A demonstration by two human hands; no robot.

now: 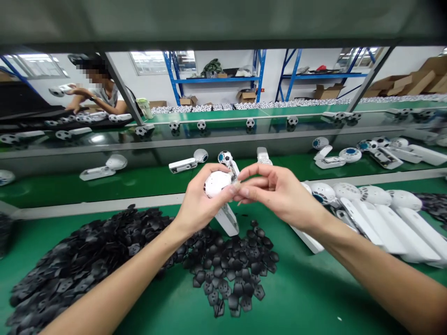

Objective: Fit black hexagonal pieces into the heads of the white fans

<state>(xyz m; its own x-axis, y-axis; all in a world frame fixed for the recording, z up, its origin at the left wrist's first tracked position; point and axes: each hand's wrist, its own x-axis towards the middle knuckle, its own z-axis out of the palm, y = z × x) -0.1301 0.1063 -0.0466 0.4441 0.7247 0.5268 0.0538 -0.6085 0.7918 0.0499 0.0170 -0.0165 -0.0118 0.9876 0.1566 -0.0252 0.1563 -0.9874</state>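
Observation:
My left hand (196,201) is closed around a white soccer-ball-shaped housing (215,181) with a few black patches. From beneath it a white rectangular body (227,220) sticks out, tilted downward. The fingertips of my right hand (279,191) are pinched together at the ball's right edge, close to my left thumb. Whatever lies between those fingertips is hidden. Below both hands, loose black pentagon pieces (240,267) are scattered on the green table (300,298), joining a larger heap of black pieces (101,251) at the left.
A row of white ball-headed units (391,218) lies at the right. Beyond a pale rail (153,203), more units (104,168) rest on a green conveyor (150,184). Several small soccer balls (250,123) line a ledge behind. Another person (101,93) works at the far left.

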